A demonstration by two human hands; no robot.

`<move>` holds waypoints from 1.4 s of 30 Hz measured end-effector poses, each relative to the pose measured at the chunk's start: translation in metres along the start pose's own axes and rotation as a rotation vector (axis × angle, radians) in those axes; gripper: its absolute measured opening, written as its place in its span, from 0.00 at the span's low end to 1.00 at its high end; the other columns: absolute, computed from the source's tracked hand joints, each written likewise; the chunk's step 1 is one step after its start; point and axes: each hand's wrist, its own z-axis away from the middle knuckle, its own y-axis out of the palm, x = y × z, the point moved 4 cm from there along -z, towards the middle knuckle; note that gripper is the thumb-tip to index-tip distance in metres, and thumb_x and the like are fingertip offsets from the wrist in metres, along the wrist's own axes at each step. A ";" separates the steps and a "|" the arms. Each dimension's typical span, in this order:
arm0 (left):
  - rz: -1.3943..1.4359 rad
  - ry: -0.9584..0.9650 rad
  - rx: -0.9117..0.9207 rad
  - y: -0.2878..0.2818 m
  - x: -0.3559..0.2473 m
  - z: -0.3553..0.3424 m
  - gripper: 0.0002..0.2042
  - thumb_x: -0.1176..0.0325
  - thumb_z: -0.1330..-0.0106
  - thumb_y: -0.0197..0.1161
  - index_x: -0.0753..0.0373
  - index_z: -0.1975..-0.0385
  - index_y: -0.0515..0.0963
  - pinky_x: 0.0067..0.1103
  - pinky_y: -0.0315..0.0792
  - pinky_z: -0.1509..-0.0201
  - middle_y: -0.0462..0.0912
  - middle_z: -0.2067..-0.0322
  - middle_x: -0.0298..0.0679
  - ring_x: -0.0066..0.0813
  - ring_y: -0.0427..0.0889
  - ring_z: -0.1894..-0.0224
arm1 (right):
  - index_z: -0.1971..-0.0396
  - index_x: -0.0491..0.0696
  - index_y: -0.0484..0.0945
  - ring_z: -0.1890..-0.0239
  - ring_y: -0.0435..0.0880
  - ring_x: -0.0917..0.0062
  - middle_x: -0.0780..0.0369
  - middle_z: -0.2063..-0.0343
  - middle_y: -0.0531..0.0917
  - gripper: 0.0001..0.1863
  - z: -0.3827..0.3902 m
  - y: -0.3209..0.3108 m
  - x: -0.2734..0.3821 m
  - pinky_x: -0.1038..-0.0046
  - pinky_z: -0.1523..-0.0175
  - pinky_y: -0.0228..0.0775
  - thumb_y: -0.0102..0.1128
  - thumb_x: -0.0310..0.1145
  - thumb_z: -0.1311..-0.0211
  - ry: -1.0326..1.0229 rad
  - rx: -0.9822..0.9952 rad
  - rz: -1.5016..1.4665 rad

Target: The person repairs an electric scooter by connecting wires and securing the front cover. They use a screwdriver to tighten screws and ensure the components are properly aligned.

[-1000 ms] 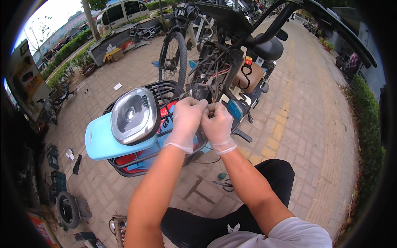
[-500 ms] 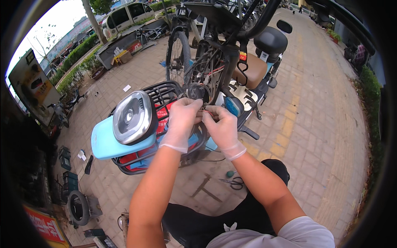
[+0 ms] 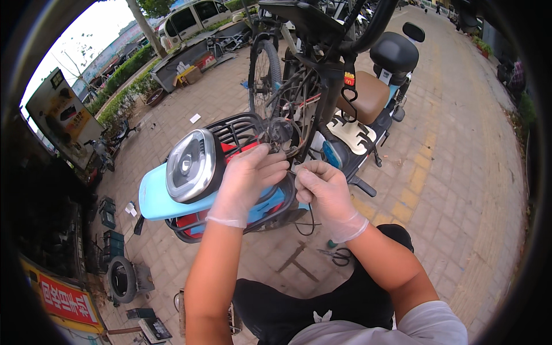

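In the head view, my gloved left hand (image 3: 253, 173) is open, fingers outstretched below the exposed wire bundle (image 3: 290, 138) at the scooter's front. To its right, my gloved right hand (image 3: 325, 195) pinches a thin wire (image 3: 291, 171); a dark cable (image 3: 306, 230) loops down below. Left of my hands, a square headlight (image 3: 190, 161) with a light blue housing (image 3: 152, 195) sits on the black front basket (image 3: 230, 127). A blue indicator lamp (image 3: 332, 155) is beside the bare steering column.
Scissors (image 3: 340, 256) lie on the paving by my knee. A bicycle wheel (image 3: 265, 75) stands behind the basket. A brown seat (image 3: 365, 95) is behind the column. At left are a loose tire (image 3: 122, 279), dark boxes (image 3: 113, 247) and signboards (image 3: 68, 118). A hedge and parked van (image 3: 184, 23) are farther back.
My hands have moved slightly apart. The left has lowered and straightened its fingers; the right has shifted right and down, still pinching.
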 end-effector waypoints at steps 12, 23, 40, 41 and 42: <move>-1.189 1.195 0.108 0.018 -0.007 0.083 0.17 0.83 0.47 0.73 0.63 0.57 0.81 0.27 0.77 0.55 0.82 0.61 0.41 0.36 0.83 0.60 | 0.60 0.42 0.79 0.77 0.68 0.84 0.66 0.75 0.76 0.09 0.024 0.009 0.015 0.78 0.71 0.61 0.63 0.32 0.30 0.270 0.164 -0.046; -1.332 1.387 0.116 0.004 -0.001 0.092 0.17 0.78 0.47 0.72 0.59 0.57 0.80 0.33 0.74 0.60 0.79 0.64 0.37 0.41 0.80 0.63 | 0.63 0.42 0.79 0.79 0.65 0.86 0.69 0.77 0.73 0.10 0.033 0.014 0.010 0.79 0.71 0.59 0.64 0.34 0.32 0.459 0.315 0.029; -0.830 0.734 0.078 -0.003 0.000 0.097 0.05 0.78 0.40 0.66 0.63 0.66 0.82 0.24 0.74 0.64 0.83 0.69 0.40 0.33 0.81 0.68 | 0.66 0.43 0.81 0.81 0.70 0.83 0.68 0.80 0.74 0.08 0.039 0.019 0.012 0.78 0.74 0.62 0.65 0.33 0.35 0.113 0.128 0.483; -0.993 0.992 0.111 0.002 -0.001 0.101 0.05 0.79 0.41 0.66 0.62 0.66 0.81 0.25 0.74 0.65 0.82 0.68 0.41 0.35 0.81 0.68 | 0.66 0.43 0.81 0.81 0.68 0.85 0.69 0.80 0.74 0.09 0.038 0.019 0.011 0.79 0.74 0.60 0.64 0.34 0.34 0.214 0.173 0.402; -1.049 1.051 0.105 0.001 0.000 0.101 0.06 0.80 0.42 0.66 0.62 0.67 0.81 0.25 0.74 0.64 0.82 0.68 0.41 0.37 0.81 0.68 | 0.65 0.42 0.82 0.81 0.67 0.86 0.70 0.80 0.73 0.11 0.037 0.020 0.011 0.80 0.75 0.58 0.63 0.36 0.33 0.313 0.218 0.319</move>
